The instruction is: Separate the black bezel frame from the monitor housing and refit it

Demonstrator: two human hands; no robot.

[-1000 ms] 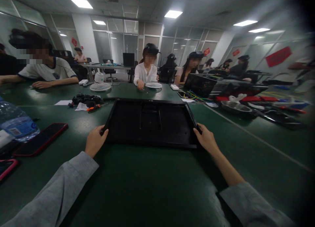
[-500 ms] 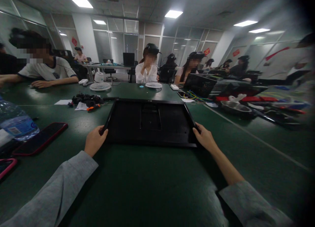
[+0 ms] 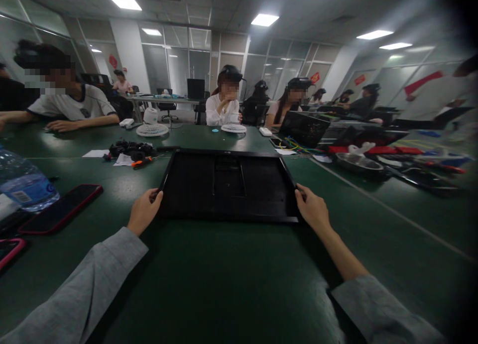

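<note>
A wide black monitor shell [image 3: 190, 182], shallow with a raised rim, lies in front of me on the green table. A rectangular recess shows in its middle. My left hand [image 3: 145, 209] is closed on the left side edge, thumb at the rim and the other fingers partly hidden. On the opposite side, my right hand [image 3: 312, 207] grips the right edge near the front corner, its fingertips mostly hidden at the rim. Both sleeves are grey.
To the left are a water bottle [image 3: 28, 184] and a red-edged phone [image 3: 63, 208]. Beyond lie a black cable bundle [image 3: 130, 149] and an orange-handled tool [image 3: 142, 162]. White fans [image 3: 152, 130] stand farther back. At right sits a metal pan [image 3: 358, 164]. Several people sit around.
My right thumb has slid outward from over the rim toward the shell's right edge. My left hand has shifted very slightly. The shell stays in almost the same place.
</note>
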